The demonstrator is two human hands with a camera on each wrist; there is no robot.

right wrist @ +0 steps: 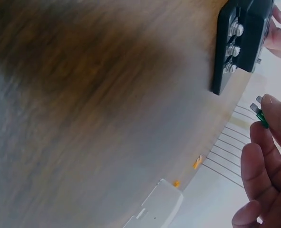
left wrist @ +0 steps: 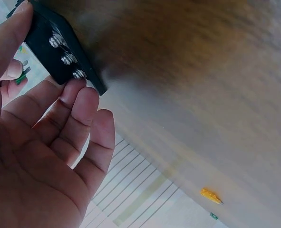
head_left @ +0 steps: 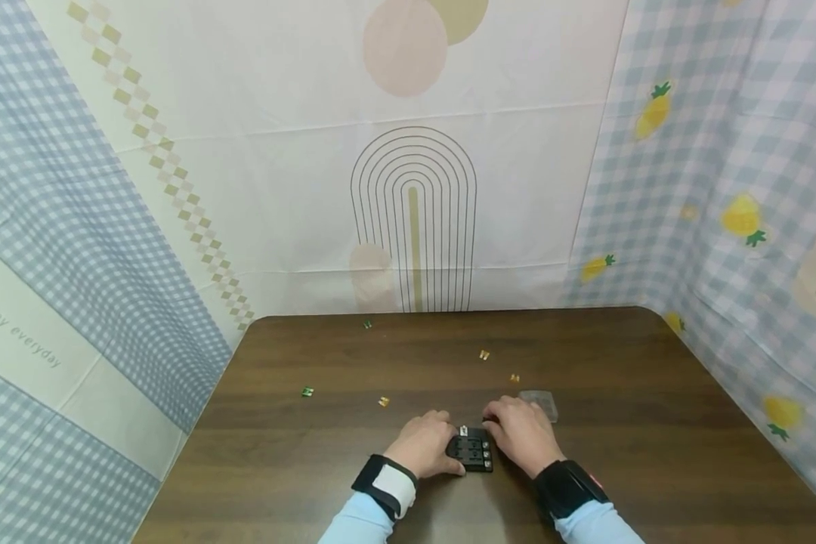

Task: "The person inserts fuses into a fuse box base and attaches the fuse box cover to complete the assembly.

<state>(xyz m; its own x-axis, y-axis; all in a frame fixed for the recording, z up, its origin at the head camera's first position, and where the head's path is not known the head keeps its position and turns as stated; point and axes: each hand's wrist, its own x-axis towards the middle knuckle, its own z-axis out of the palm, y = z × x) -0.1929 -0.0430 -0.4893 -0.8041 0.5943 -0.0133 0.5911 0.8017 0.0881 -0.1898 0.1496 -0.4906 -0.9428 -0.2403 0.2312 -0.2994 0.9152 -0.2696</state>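
Observation:
A black fuse block (head_left: 474, 451) with metal screw terminals along its side rests on the brown table. My left hand (head_left: 425, 444) grips it from the left, thumb on one end and fingertips at the other in the left wrist view. Just right of the block's far end is my right hand (head_left: 522, 432). Between its thumb and index finger it pinches a small green blade fuse (right wrist: 260, 115), metal prongs pointing toward the block and apart from it. The other right fingers curl loosely below.
A clear plastic cover (head_left: 542, 404) lies beyond my right hand. Loose on the table are a green fuse (head_left: 307, 391), another green fuse (head_left: 368, 324) near the back edge, and orange fuses (head_left: 384, 402), (head_left: 484, 354). A patterned cloth (head_left: 299, 211) hangs behind the table.

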